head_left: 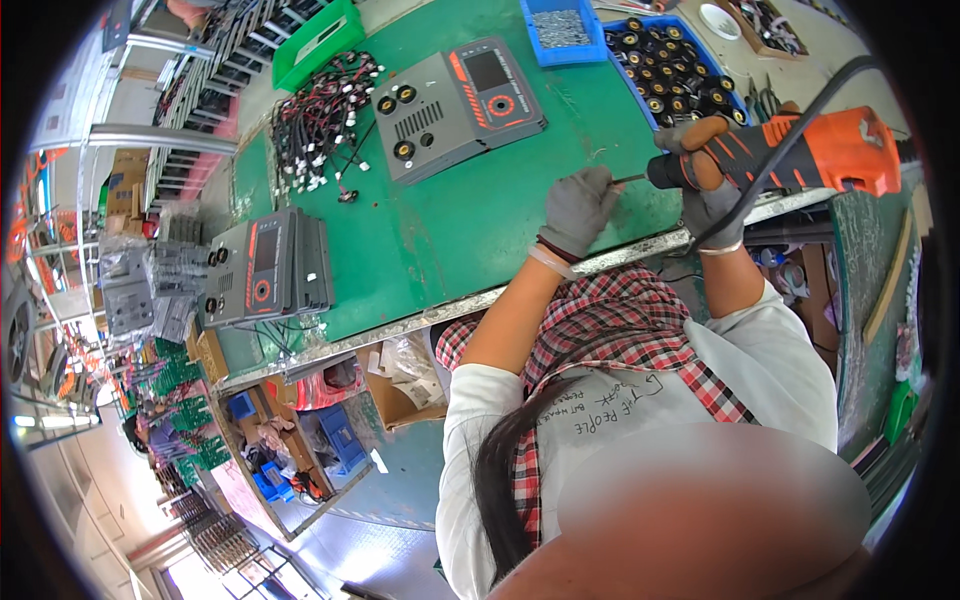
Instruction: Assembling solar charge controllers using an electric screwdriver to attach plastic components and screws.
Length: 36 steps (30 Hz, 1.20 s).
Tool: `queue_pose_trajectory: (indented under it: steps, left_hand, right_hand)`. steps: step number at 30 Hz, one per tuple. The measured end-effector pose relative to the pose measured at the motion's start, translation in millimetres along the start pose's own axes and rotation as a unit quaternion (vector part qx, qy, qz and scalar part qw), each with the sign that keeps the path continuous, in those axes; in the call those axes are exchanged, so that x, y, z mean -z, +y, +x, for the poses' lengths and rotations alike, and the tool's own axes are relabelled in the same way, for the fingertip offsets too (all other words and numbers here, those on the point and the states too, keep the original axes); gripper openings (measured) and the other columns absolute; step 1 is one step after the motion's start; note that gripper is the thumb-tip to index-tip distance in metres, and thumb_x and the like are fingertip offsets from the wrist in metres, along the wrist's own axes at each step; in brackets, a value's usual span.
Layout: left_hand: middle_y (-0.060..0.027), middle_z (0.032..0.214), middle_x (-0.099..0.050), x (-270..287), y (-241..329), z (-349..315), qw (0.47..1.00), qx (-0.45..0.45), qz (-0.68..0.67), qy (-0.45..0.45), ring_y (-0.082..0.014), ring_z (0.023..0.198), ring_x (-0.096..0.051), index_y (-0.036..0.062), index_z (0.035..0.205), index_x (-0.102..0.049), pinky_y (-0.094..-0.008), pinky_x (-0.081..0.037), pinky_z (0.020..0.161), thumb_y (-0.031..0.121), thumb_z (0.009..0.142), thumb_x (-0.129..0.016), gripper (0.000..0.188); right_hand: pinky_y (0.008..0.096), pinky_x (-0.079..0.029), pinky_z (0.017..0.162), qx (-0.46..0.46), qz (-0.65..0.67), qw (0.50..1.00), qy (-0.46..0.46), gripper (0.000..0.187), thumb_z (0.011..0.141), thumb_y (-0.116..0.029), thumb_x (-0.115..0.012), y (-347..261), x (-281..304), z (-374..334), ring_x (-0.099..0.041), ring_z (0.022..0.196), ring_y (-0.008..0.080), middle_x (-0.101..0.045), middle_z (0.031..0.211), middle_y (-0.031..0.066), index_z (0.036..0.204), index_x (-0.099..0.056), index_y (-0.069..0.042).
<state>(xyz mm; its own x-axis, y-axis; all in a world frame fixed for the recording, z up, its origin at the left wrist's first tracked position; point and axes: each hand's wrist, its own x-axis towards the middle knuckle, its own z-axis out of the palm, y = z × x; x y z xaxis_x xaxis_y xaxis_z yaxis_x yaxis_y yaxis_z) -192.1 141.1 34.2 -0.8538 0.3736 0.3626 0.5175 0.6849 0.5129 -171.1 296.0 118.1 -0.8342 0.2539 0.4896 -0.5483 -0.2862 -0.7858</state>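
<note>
In my right hand (708,195), gloved in grey with tan fingertips, is an orange and black power screwdriver (780,155). Its thin bit (630,178) points left. My left hand (580,212), also in a grey glove, is closed with its fingertips at the end of the bit; whatever they pinch is too small to make out. Left of it, on the green table, lies a dark grey front panel (440,125) with orange trim, a screen window, a round dial and black-and-brass sockets. A stack of similar panels (285,265) lies farther left.
A blue bin (562,38) holds small screws; beside it, a blue tray (645,75) is full of black-and-brass connectors. Bundled wires (322,120) lie by a green bin (318,45). A black cable (790,140) arcs across the screwdriver. The table's metal edge (640,250) runs below my hands.
</note>
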Motion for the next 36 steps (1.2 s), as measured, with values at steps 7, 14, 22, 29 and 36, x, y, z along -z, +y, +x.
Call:
queue_pose_trajectory:
  steps: [7,14,22,29,36]
  left_hand:
    - [-0.01,0.067,-0.052,10,7,-21,0.997,-0.054,-0.042,0.032,-0.0294,0.055,-0.052,0.0085,0.079,-0.052,-0.0388,-0.04,0.048,0.019,0.076,-0.056,0.012]
    - [-0.01,0.063,-0.052,25,9,-33,0.994,-0.093,-0.062,0.02,-0.0286,0.054,-0.052,0.0065,0.077,-0.052,-0.0376,-0.04,0.046,0.017,0.075,-0.059,0.012]
    - [-0.0069,0.058,-0.05,34,12,-41,0.995,-0.087,0.051,-0.016,-0.0268,0.048,-0.05,0.0082,0.068,-0.047,-0.037,-0.038,0.042,0.029,0.074,-0.061,0.026]
    - [-0.0087,0.069,-0.054,53,11,-31,0.989,0.005,0.112,-0.1,-0.0268,0.058,-0.054,0.0089,0.083,-0.052,-0.0368,-0.043,0.048,0.036,0.073,-0.06,0.03]
    - [-0.0104,0.124,-0.036,120,-114,18,0.858,0.244,0.452,0.016,-0.0295,0.106,-0.046,0.0074,0.114,-0.04,-0.039,-0.045,0.076,0.043,0.068,-0.065,0.063]
  right_hand:
    - [0.0333,-0.047,0.07,-0.073,0.014,0.997,-0.011,0.034,0.068,-0.029,-0.068,-23,-10,-1,-0.057,0.075,0.0214,-0.055,0.078,0.0105,0.082,-0.049,-0.003]
    - [0.036,-0.045,0.071,-0.097,0.034,0.994,-0.024,0.034,0.065,-0.028,-0.067,-28,-12,1,-0.052,0.071,0.0206,-0.048,0.074,0.0073,0.079,-0.049,-0.003]
    - [0.0355,-0.044,0.071,-0.107,0.025,0.992,-0.053,0.033,0.067,-0.028,-0.067,-28,-24,-3,-0.054,0.072,0.0212,-0.051,0.074,0.0084,0.079,-0.05,-0.002]
    - [0.0347,-0.045,0.071,-0.086,0.035,0.994,-0.058,0.031,0.069,-0.024,-0.068,-18,-31,-5,-0.055,0.073,0.0215,-0.053,0.076,0.0087,0.081,-0.051,-0.002]
    - [0.0355,-0.046,0.073,-0.089,0.016,0.995,-0.034,0.029,0.07,-0.021,-0.068,-18,-22,-7,-0.056,0.075,0.0223,-0.053,0.077,0.0082,0.082,-0.051,-0.001]
